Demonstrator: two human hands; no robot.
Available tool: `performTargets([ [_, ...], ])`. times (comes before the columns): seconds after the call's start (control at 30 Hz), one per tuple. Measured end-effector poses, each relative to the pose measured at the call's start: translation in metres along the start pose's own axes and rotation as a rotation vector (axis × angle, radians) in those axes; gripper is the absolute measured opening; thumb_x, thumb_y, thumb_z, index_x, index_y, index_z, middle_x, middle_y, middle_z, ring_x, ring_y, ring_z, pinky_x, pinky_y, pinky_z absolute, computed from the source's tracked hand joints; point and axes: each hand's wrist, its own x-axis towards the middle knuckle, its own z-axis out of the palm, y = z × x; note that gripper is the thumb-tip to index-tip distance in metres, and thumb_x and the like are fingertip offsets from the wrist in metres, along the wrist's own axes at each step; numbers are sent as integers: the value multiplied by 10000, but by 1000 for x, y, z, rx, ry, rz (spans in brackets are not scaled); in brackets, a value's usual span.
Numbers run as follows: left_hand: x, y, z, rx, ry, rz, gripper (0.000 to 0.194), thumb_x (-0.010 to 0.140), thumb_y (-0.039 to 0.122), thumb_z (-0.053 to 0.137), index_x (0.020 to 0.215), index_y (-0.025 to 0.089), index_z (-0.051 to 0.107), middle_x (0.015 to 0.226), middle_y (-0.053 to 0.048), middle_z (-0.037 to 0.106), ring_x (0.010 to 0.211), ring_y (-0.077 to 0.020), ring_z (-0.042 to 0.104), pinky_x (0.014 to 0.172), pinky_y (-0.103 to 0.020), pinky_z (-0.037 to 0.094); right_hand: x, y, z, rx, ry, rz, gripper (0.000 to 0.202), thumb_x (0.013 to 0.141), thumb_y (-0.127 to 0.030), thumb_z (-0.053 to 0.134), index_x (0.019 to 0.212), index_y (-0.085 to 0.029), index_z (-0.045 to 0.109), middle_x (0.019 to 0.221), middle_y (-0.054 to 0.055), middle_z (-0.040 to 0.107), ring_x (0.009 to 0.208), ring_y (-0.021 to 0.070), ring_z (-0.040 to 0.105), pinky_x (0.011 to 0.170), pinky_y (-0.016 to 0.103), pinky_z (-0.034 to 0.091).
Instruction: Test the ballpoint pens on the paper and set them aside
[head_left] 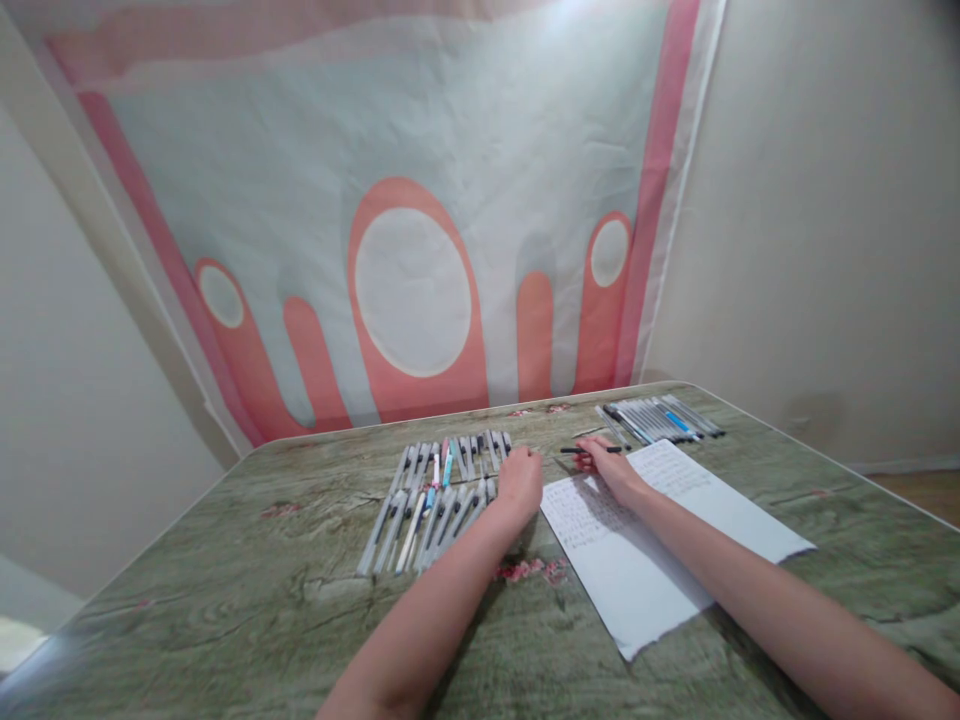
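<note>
My left hand (521, 480) is closed, its fingers curled, beside the right end of two rows of pens. Whatever it may be holding is hidden. In my right hand (606, 468) is a thin dark pen (570, 450), pinched and lying nearly level above the far left part of a sheet of paper (667, 580). Handwriting covers the upper part of this sheet, and my right forearm crosses over it. The far row of pens (412, 465) and the near row of pens (394, 530) are mostly clear with dark tips or caps; a few are white, blue or pink.
Another group of pens (652, 418) lies side by side at the far right, one blue among them. Everything rests on a wood-patterned table (300, 620) with rounded far corners. Behind it hangs a pink and white cloth (420, 120), with plain walls at both sides.
</note>
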Motion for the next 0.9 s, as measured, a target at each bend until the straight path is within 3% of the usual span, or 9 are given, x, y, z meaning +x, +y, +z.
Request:
performTargets([
  [0.13, 10, -11, 12, 56, 36, -74, 276, 788, 81, 349, 908, 133, 592, 971, -144, 537, 969, -223, 503, 849, -357, 374, -3, 1, 1, -20, -16, -41, 116, 715, -314, 535, 751, -203, 531, 620, 0, 604, 535, 119, 567, 501, 231, 446],
  [0.3, 17, -20, 15, -117, 103, -36, 319, 720, 61, 420, 991, 122, 579, 948, -126, 575, 943, -208, 522, 863, -343, 376, -8, -3, 1, -5, -48, -67, 139, 675, -288, 569, 774, -190, 567, 653, 7, 613, 575, 126, 562, 535, 239, 440],
  [0.43, 20, -17, 18, -509, 97, -127, 333, 671, 87, 489, 986, 123, 591, 802, -58, 602, 766, -153, 552, 768, -301, 444, -9, -5, -1, -52, -65, -85, 134, 660, -250, 536, 776, -196, 576, 622, -2, 595, 571, 131, 538, 518, 239, 417],
  [0.53, 18, -11, 27, -940, 27, -267, 332, 665, 93, 511, 989, 122, 576, 759, -42, 580, 668, -112, 544, 642, -248, 487, -9, -5, -4, -107, -116, -104, 95, 642, -211, 478, 682, -193, 563, 541, -20, 538, 506, 109, 478, 469, 218, 359],
  [0.63, 12, -5, 36, -1192, 55, -429, 333, 676, 90, 518, 1006, 126, 531, 739, -35, 548, 648, -101, 532, 565, -236, 508, -10, -6, -7, -134, -167, -100, 92, 610, -189, 432, 606, -186, 523, 481, -26, 475, 456, 100, 419, 436, 218, 309],
  [0.73, 10, -4, 41, -1242, 122, -533, 312, 688, 84, 521, 996, 133, 500, 739, -28, 526, 652, -96, 520, 542, -246, 522, -12, -10, -9, -152, -194, -96, 87, 596, -193, 414, 587, -187, 500, 471, -28, 448, 444, 102, 400, 431, 222, 289],
  [0.9, 11, -5, 43, -1247, 150, -548, 274, 705, 69, 508, 968, 142, 487, 768, -26, 518, 657, -87, 523, 549, -240, 529, -18, -17, -11, -226, -325, -112, 83, 588, -185, 437, 570, -179, 517, 474, -32, 460, 468, 101, 405, 452, 216, 271],
])
